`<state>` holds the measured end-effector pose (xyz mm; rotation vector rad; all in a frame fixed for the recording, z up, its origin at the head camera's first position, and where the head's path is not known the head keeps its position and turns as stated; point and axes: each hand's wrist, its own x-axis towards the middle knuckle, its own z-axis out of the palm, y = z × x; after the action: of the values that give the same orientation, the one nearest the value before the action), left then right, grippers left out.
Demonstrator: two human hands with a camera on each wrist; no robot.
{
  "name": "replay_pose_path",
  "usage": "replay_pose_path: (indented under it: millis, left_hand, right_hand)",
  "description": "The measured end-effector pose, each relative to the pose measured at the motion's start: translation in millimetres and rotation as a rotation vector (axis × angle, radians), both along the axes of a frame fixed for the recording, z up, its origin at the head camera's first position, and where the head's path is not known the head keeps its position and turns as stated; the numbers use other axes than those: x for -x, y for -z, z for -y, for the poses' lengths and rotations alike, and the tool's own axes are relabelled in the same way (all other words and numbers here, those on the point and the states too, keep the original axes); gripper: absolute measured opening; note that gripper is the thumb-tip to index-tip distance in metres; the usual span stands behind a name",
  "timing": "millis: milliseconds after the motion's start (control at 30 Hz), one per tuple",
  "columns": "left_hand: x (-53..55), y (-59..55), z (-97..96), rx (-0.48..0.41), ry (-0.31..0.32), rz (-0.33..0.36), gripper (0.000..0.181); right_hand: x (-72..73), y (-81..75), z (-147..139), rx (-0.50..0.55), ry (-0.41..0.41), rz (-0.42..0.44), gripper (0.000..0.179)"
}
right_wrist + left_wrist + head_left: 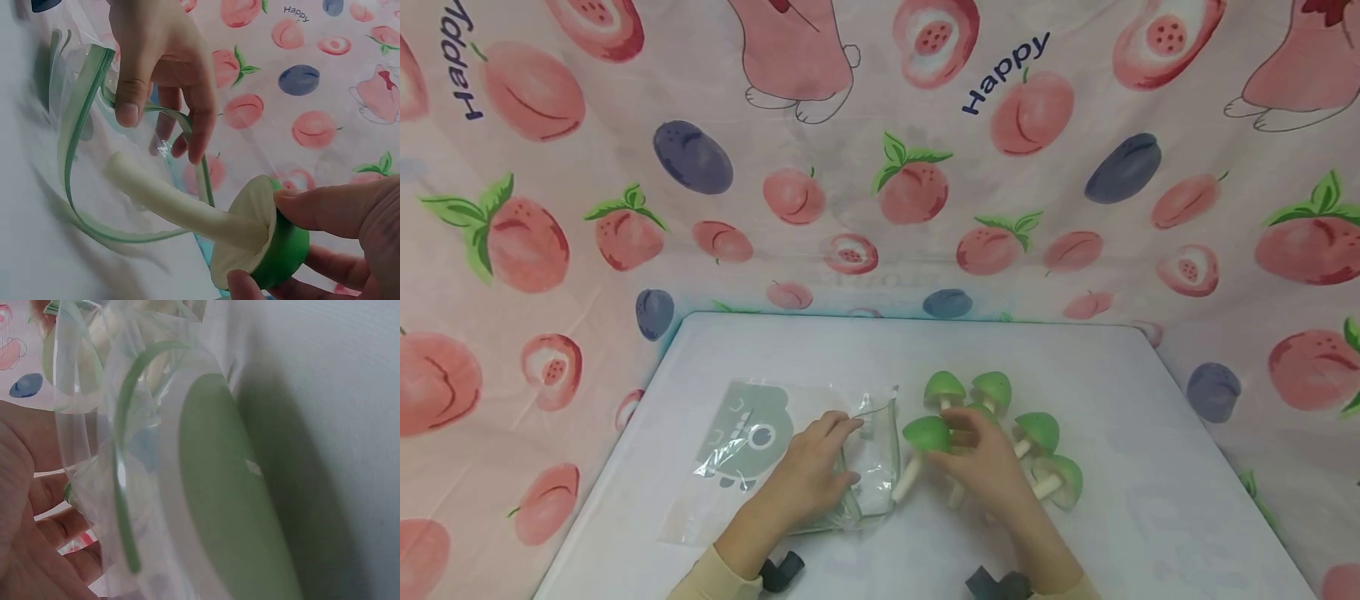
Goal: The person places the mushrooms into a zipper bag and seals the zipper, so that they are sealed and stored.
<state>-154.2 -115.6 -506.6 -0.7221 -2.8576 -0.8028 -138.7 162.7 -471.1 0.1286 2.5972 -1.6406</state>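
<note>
A clear plastic zip bag [752, 437] with a green cartoon print lies on the table, its green-edged mouth [76, 150] gaping to the right. My left hand [811, 471] is at that mouth, thumb and fingers spread apart against the plastic. My right hand [988, 467] grips a mushroom [927, 433] by its green cap, the fingers [331, 200] around the cap's edge. The pale stem [181, 209] points toward the bag mouth and overlaps it in the right wrist view. More green-capped mushrooms lie around the right hand, partly hidden by it.
Two mushrooms lie behind the right hand, including one at the back [945, 387]. To its right are two more, one nearer me [1060, 483]. The white table [1157, 467] ends at a fruit-printed cloth [850, 167] hanging behind and at the sides.
</note>
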Motion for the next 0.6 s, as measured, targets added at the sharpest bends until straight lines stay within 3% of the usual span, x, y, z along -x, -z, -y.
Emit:
replay_pose_path:
  millis: [600]
  left_hand:
    - [0.9,-0.1,-4.1,0.031,0.005,-0.056,0.077]
  right_hand:
    - [12.1,20.0,27.6,-0.003,-0.015,0.003,0.062]
